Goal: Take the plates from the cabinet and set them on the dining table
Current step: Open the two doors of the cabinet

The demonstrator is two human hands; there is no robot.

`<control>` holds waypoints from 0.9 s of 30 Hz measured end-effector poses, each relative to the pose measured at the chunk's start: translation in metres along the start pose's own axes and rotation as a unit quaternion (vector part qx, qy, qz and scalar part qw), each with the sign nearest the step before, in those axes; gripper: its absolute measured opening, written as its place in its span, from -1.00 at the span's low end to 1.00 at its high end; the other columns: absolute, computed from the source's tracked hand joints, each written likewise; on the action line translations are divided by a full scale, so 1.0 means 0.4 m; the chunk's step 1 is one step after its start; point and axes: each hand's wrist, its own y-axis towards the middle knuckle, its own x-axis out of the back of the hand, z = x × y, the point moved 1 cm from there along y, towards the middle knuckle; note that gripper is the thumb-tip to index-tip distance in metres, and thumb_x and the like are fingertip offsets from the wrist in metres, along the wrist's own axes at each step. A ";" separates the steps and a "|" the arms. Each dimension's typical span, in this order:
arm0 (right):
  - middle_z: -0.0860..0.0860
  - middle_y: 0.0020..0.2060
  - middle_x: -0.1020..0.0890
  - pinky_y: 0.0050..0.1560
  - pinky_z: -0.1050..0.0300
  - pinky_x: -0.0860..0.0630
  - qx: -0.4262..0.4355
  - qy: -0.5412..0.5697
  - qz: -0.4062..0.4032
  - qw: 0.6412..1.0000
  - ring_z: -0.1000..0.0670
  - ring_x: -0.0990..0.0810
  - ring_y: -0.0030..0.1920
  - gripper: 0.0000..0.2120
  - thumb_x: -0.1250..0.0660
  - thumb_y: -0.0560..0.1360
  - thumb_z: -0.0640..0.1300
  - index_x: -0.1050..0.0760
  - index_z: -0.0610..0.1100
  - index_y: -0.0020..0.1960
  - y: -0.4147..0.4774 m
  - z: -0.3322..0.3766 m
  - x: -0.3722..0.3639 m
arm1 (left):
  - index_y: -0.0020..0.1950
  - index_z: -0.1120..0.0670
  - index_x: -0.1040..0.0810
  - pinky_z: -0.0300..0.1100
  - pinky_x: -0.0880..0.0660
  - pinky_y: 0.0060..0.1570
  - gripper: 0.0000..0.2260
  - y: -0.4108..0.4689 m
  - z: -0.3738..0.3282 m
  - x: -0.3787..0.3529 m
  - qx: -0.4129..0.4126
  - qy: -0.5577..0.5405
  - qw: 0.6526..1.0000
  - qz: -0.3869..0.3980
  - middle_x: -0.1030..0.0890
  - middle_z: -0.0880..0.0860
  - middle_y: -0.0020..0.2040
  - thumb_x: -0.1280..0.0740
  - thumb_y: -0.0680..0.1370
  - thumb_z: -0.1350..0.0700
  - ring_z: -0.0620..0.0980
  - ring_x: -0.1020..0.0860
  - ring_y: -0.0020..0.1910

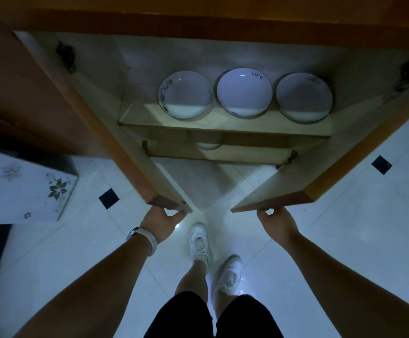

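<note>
Three white plates stand side by side on the upper shelf of the open wooden cabinet [223,128]: a left plate [186,94] with a dark patterned rim, a middle plate [244,91] and a right plate [304,97]. Another white dish [207,145] shows partly on the shelf below. My left hand [161,222], with a watch on its wrist, grips the bottom edge of the left cabinet door [115,132]. The right door [325,167] is held the same way at its bottom edge by my right hand [276,223]. Both doors are swung wide open.
I stand on a white tiled floor [344,240] with small black inlays, my feet in white shoes [199,241] just before the cabinet. A white box with flower prints [28,189] sits at the left. A wooden counter edge [198,20] runs above the cabinet.
</note>
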 end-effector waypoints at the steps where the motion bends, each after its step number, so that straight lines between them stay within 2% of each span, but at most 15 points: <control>1: 0.03 0.05 -0.61 0.08 0.07 -0.51 0.004 0.004 0.009 1.000 -0.01 -0.60 0.03 -0.72 -0.35 0.42 0.12 -0.44 0.01 0.03 -0.009 -0.013 0.002 | -0.02 -0.16 -0.57 -0.19 -0.45 0.13 -0.76 -0.005 0.010 0.001 0.018 0.005 1.000 -0.006 -0.61 -0.11 0.01 -0.47 0.40 -0.21 -0.11 -0.54 0.03; 3: 0.09 0.08 -0.60 0.18 0.05 -0.50 0.007 0.032 0.026 0.999 0.03 -0.58 0.10 -0.54 -0.42 0.33 0.23 -0.47 0.01 0.11 -0.031 -0.023 0.010 | -0.03 -0.08 -0.56 -0.11 -0.46 0.07 -0.69 -0.017 0.021 0.011 0.040 0.018 0.999 -0.024 -0.62 -0.07 -0.06 -0.43 0.41 -0.25 0.03 -0.55 0.00; 5: 0.12 0.05 -0.63 0.20 0.05 -0.50 0.008 0.054 0.008 0.998 0.04 -0.60 0.10 -0.41 -0.43 0.26 0.34 -0.50 -0.01 0.14 -0.049 -0.020 0.024 | -0.14 -0.07 -0.51 -0.17 -0.46 -0.15 -0.65 -0.032 0.024 0.027 0.041 0.066 0.995 -0.055 -0.57 -0.11 -0.22 -0.38 0.39 -0.33 0.01 -0.56 -0.16; 8: 0.17 -0.01 -0.59 0.11 0.13 -0.48 0.010 0.021 -0.036 0.999 0.03 -0.59 0.09 -0.34 -0.38 0.30 0.38 -0.51 -0.06 0.20 -0.077 -0.002 0.046 | -0.35 -0.05 -0.35 -0.31 -0.26 -0.45 -0.52 -0.059 0.008 0.050 0.026 0.186 0.975 -0.120 -0.43 -0.16 -0.43 -0.24 0.36 -0.46 -0.11 -0.43 -0.44; 11: 0.20 -0.12 -0.54 -0.05 0.18 -0.42 0.027 -0.027 -0.093 0.995 0.02 -0.61 0.04 -0.37 -0.29 0.30 0.44 -0.52 -0.01 0.15 -0.109 0.014 0.053 | -0.42 -0.05 -0.30 -0.36 -0.16 -0.49 -0.47 -0.072 -0.022 0.055 -0.011 0.233 0.955 -0.182 -0.37 -0.17 -0.53 -0.15 0.29 -0.52 -0.19 -0.34 -0.54; 15: 0.13 0.04 -0.57 0.01 -0.05 -0.52 0.061 -0.036 -0.162 0.984 -0.02 -0.62 0.02 -0.43 -0.29 0.28 0.43 -0.39 0.10 0.13 -0.145 0.046 0.059 | -0.20 -0.15 -0.34 -0.29 -0.27 -0.44 -0.61 -0.091 -0.059 0.056 -0.033 0.195 0.954 -0.227 -0.45 -0.22 -0.33 -0.28 0.30 -0.44 -0.20 -0.36 -0.44; 18: 0.15 0.00 -0.47 -0.06 -0.07 -0.54 0.089 0.009 -0.210 0.974 0.03 -0.57 -0.13 -0.46 -0.37 0.24 0.37 -0.15 0.27 0.04 -0.185 0.081 0.088 | -0.14 -0.19 -0.28 -0.29 -0.23 -0.45 -0.62 -0.125 -0.104 0.069 -0.040 0.172 0.947 -0.269 -0.47 -0.18 -0.28 -0.33 0.29 -0.37 -0.14 -0.43 -0.41; 21: 0.13 0.02 -0.46 -0.09 -0.08 -0.60 0.113 0.058 -0.232 0.964 0.05 -0.56 -0.11 -0.32 -0.47 0.22 0.30 -0.20 0.13 0.16 -0.230 0.109 0.127 | -0.08 -0.13 -0.34 -0.30 -0.22 -0.46 -0.60 -0.167 -0.156 0.096 -0.056 0.172 0.939 -0.291 -0.43 -0.15 -0.23 -0.35 0.27 -0.32 -0.07 -0.48 -0.35; 24: 0.13 0.12 -0.39 -0.12 0.02 -0.56 0.157 0.084 -0.267 0.947 0.04 -0.54 0.02 -0.23 -0.53 0.22 0.25 -0.24 0.05 0.27 -0.275 0.146 0.177 | 0.05 -0.15 -0.32 -0.33 -0.28 -0.42 -0.54 -0.215 -0.197 0.128 -0.091 0.120 0.936 -0.317 -0.48 -0.13 -0.10 -0.42 0.27 -0.22 -0.12 -0.48 -0.26; 27: 0.00 0.28 -0.34 0.00 -0.01 -0.55 0.203 0.064 -0.310 0.927 -0.04 -0.47 0.19 -0.12 -0.57 0.23 0.17 -0.21 -0.07 0.38 -0.321 0.181 0.224 | 0.23 -0.16 -0.30 -0.36 -0.36 -0.28 -0.43 -0.262 -0.238 0.156 -0.142 0.067 0.924 -0.348 -0.45 -0.15 0.02 -0.46 0.30 -0.10 -0.18 -0.45 -0.11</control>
